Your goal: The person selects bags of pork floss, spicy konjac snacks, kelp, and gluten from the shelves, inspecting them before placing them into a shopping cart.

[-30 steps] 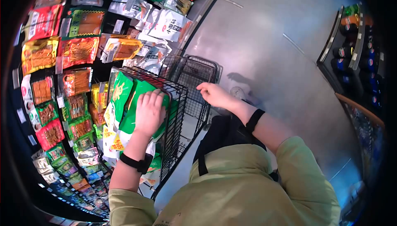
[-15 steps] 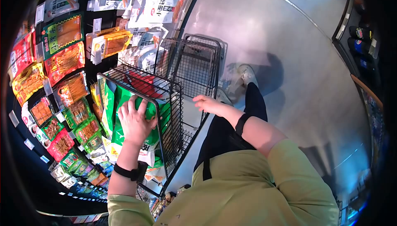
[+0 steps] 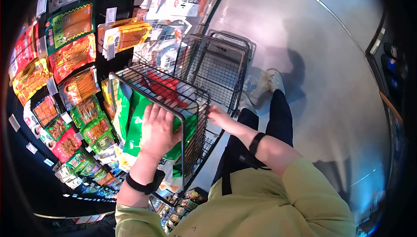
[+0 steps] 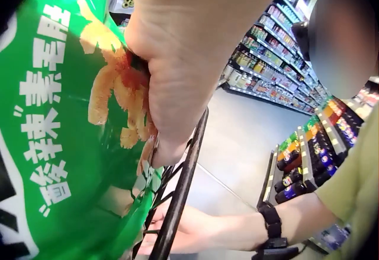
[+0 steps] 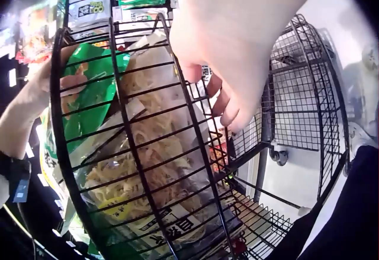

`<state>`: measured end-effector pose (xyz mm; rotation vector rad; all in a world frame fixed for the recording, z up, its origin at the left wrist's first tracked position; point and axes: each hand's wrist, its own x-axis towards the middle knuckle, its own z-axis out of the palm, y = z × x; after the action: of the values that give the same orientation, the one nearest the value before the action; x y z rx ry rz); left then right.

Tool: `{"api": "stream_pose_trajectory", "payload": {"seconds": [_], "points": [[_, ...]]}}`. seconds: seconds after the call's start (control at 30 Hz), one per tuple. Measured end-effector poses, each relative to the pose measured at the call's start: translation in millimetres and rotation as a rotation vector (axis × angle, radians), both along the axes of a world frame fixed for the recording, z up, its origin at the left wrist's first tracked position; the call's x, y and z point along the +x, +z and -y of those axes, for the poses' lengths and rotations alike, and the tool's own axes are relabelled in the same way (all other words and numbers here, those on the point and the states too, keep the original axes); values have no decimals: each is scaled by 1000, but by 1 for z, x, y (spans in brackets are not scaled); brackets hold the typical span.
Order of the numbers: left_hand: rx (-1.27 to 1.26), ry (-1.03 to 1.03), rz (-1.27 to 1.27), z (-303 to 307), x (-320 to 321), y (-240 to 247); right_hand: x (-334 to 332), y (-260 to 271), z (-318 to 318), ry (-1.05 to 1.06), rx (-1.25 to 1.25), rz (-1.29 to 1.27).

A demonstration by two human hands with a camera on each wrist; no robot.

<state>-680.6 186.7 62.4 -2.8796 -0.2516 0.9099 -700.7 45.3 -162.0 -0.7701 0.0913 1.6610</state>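
Observation:
My left hand lies over a large green snack bag at the top of a black wire basket, its fingertips at the basket's rim. In the left wrist view the bag shows white characters and a picture of food. At the basket's side wall, my right hand has its fingers loosely bent right beside the wires. Through the wires in the right wrist view, a clear packet of pale strips shows inside. A red packet also lies in the basket.
A wall of hanging snack packets stands close on the left. The cart's wire frame extends ahead, over a pale floor. Shelves of bottles stand across the aisle. One shoe is close to the cart.
My right hand has come from beside the cart to the basket's side wall. The left hand stays on the green bag, its fingers shifting to the rim. More of the basket's red packet shows.

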Motion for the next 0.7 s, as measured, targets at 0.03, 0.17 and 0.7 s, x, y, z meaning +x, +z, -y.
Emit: {"api": "stream_pose_trajectory", "payload": {"seconds": [0.03,0.17,0.7], "points": [[5,-17,-4,-2,1,-2,-4,-2,-2,-132,-72,120],[-48,10,-119,-10,6,-6,37,31,-12,-467,-170,820],[-57,1,-100,-11,-5,5,91,-12,-121,248,27,470]]}}
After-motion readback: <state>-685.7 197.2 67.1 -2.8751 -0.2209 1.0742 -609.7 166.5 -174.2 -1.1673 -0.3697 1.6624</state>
